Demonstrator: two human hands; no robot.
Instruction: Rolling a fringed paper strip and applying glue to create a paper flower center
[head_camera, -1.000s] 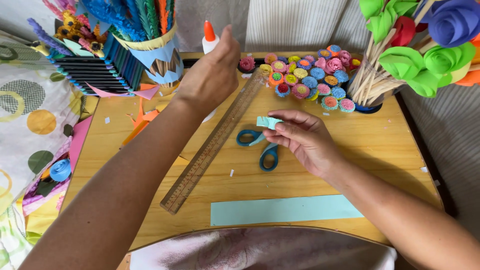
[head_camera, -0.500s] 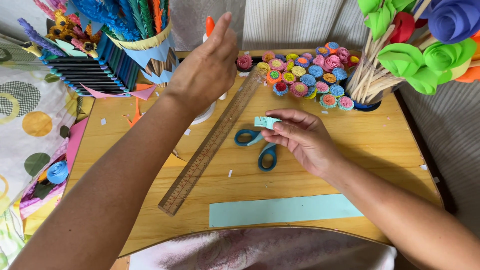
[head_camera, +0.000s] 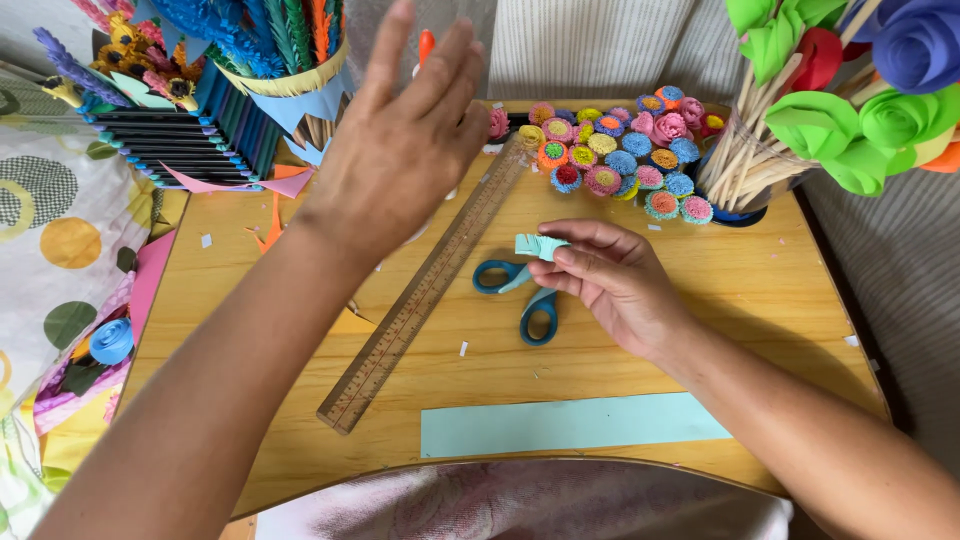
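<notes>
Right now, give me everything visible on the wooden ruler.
The wooden ruler is long, flat and light brown, with fine graduation marks along its edges. It lies flat on the wooden table, running diagonally from near the front edge up toward the paper flower rolls at the back. The left hand is raised above its far part, and whether it touches cannot be told. The blue-handled scissors lie just beside it, apart.

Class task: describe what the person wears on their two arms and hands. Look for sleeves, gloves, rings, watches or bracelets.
Both forearms are bare as far as the picture shows: no sleeves in view. The left hand and the right hand wear no gloves, and no rings, watch or bracelet can be seen on the fingers or wrists. The upper arms lie outside the picture.
</notes>
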